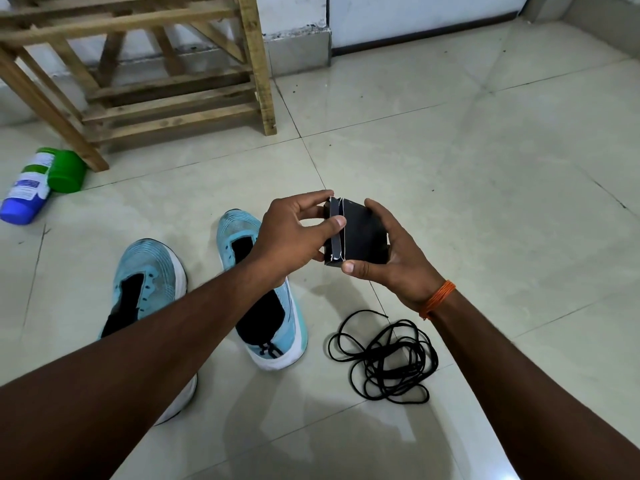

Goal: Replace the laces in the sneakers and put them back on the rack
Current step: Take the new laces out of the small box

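Forearm (156, 348) hides parts of sneakers (152, 271); left hand (291, 237) and right hand (398, 265) grip box (363, 237).

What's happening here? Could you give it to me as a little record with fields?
Left hand: pinches the box at its open flap
Right hand: holds the black box
Sneakers: two, pale blue, on the floor, no laces showing
Laces: black, loose pile right of the sneakers
Rack: wooden, behind, far left
Bottles: two, lying by the rack's leg
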